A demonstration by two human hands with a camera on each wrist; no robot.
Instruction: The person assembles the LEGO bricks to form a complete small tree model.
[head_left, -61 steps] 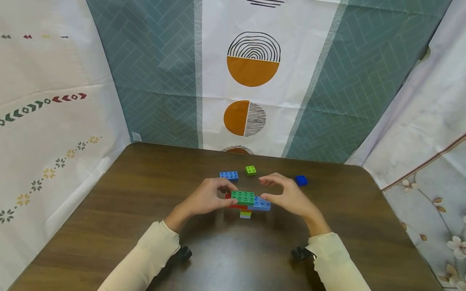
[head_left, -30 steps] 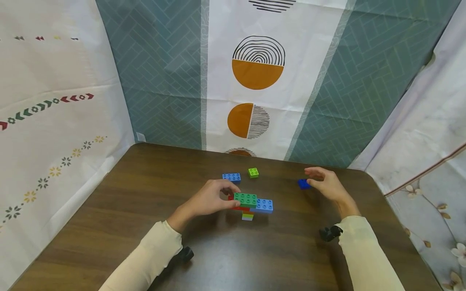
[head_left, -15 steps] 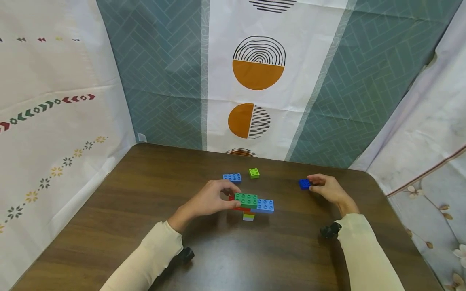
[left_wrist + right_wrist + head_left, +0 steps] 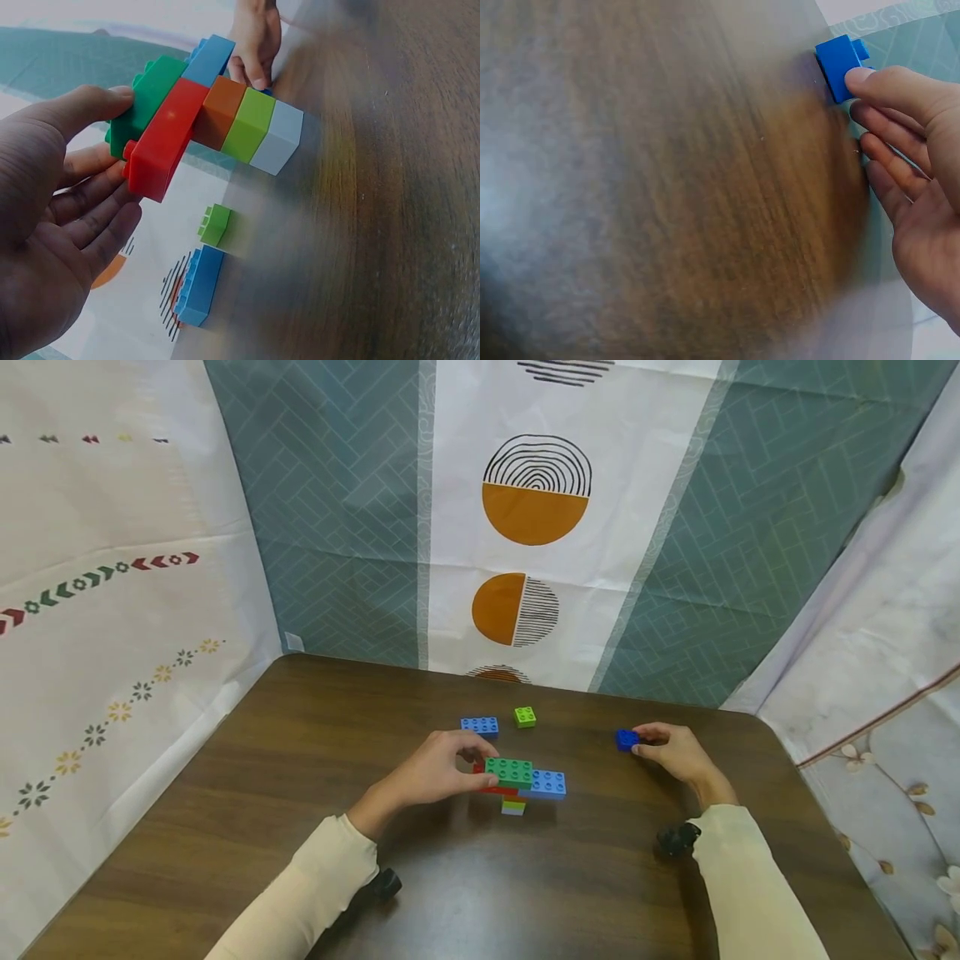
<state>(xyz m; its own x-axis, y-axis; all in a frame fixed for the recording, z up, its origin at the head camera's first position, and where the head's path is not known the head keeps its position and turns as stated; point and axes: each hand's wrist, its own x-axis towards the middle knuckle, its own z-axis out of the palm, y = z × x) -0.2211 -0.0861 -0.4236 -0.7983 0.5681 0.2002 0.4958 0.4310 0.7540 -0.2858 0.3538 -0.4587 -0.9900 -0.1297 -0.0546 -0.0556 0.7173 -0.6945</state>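
Observation:
My left hand [image 4: 426, 772] grips a built stack of toy bricks by its top, thumb against the green brick [image 4: 510, 772]. Under the green one sit a red brick [image 4: 169, 139] and a light blue brick [image 4: 546, 784], side by side. Below them an orange brick [image 4: 219, 112], a lime brick [image 4: 250, 126] and a white brick [image 4: 277, 139] form a narrow column. Over at the right, my right hand [image 4: 678, 756] pinches a small dark blue brick [image 4: 627, 740] at its right side, between thumb and fingers. That brick rests on the table.
Behind the stack lie a light blue brick [image 4: 479, 727] and a small lime brick [image 4: 525, 717] on the brown wooden table [image 4: 360, 702]. Patterned cloth [image 4: 345, 527] hangs along the table's back edge, with more cloth at both sides.
My right hand has moved from beside the stack to the dark blue brick at the right and taken hold of it. The left hand keeps its grip on the stack.

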